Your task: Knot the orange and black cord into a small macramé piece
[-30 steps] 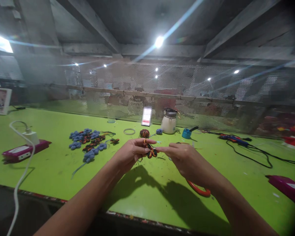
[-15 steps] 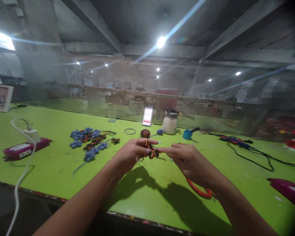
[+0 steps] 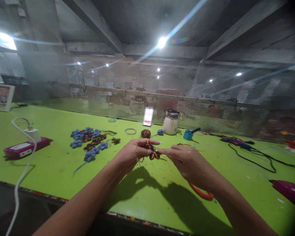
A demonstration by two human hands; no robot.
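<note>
My left hand (image 3: 132, 153) pinches a small knotted cord piece (image 3: 153, 154) in orange, black and red, held above the green table (image 3: 51, 164). My right hand (image 3: 184, 159) meets it from the right, fingertips pinched on the same piece. Both hands hover at the table's middle. Behind them lies a ball of matching cord (image 3: 145, 133). A pile of finished blue and dark knotted pieces (image 3: 89, 142) lies to the left.
A pink box with a white charger and cable (image 3: 27, 146) sits at the left. A white jar (image 3: 170, 124), a blue cup (image 3: 187, 134), a clear ring (image 3: 130, 131), a glue gun with black cable (image 3: 238, 141), orange-handled scissors (image 3: 201, 193) and another pink box (image 3: 288, 191) surround me. Mesh fencing backs the table.
Both hands stay pinched on the cord piece and have barely shifted; the view has drifted slightly.
</note>
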